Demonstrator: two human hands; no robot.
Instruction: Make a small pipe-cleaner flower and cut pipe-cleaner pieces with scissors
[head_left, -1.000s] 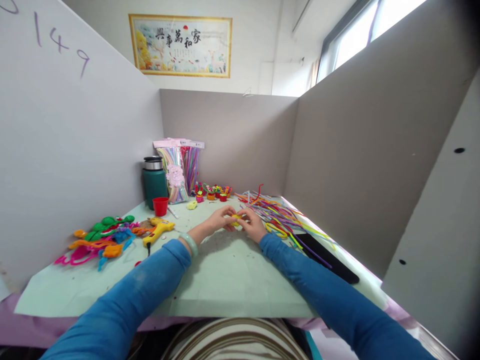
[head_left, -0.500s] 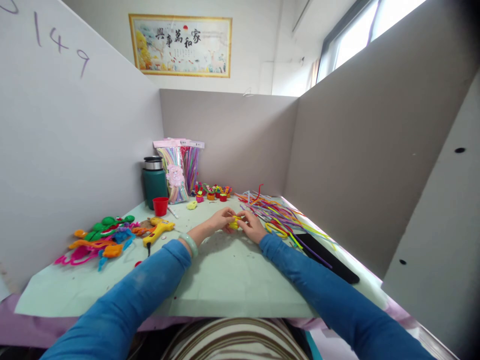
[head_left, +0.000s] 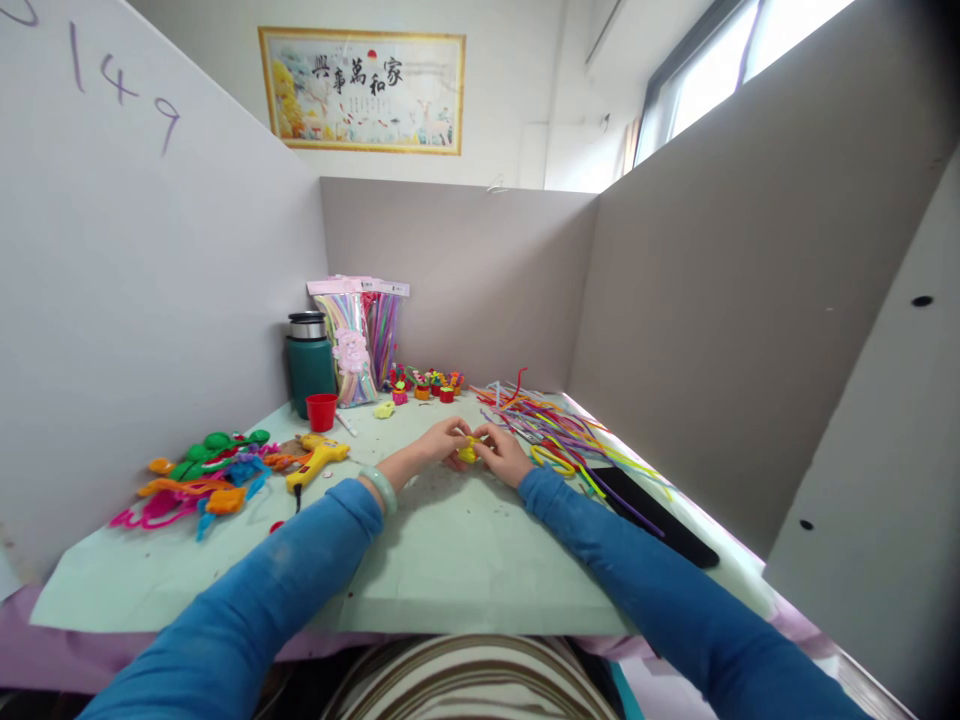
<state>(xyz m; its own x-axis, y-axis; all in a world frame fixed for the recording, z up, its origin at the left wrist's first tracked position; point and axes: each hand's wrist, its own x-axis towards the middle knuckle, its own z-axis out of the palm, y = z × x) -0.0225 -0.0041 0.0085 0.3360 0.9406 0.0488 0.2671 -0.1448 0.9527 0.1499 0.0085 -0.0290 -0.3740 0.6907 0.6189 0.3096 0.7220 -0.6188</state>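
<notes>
Over the middle of the table, my left hand [head_left: 445, 441] and my right hand [head_left: 504, 453] meet around a small yellow craft piece [head_left: 469, 452]. Fingers of both hands are closed on it, and they partly hide its shape. It looks like coiled or bent pipe cleaner, though it is too small to be sure. Right of my right hand lies a pair of yellow-handled scissors [head_left: 553, 461], close to a spread of loose coloured pipe cleaners [head_left: 547, 418]. To the left of my left hand rests a yellow glue gun [head_left: 318, 463].
A heap of finished-looking fuzzy pieces [head_left: 214, 475] lies at the left. Behind stand a green bottle [head_left: 310, 370], a red cup [head_left: 322, 412], bags of pipe cleaners [head_left: 352, 345] and several tiny flowerpots [head_left: 422, 388]. A black flat object [head_left: 667, 525] lies right. Grey partitions [head_left: 457, 270] enclose the table.
My fingers have shifted slightly around the yellow piece, which now sits a little lower and more covered. Everything else stays where it was.
</notes>
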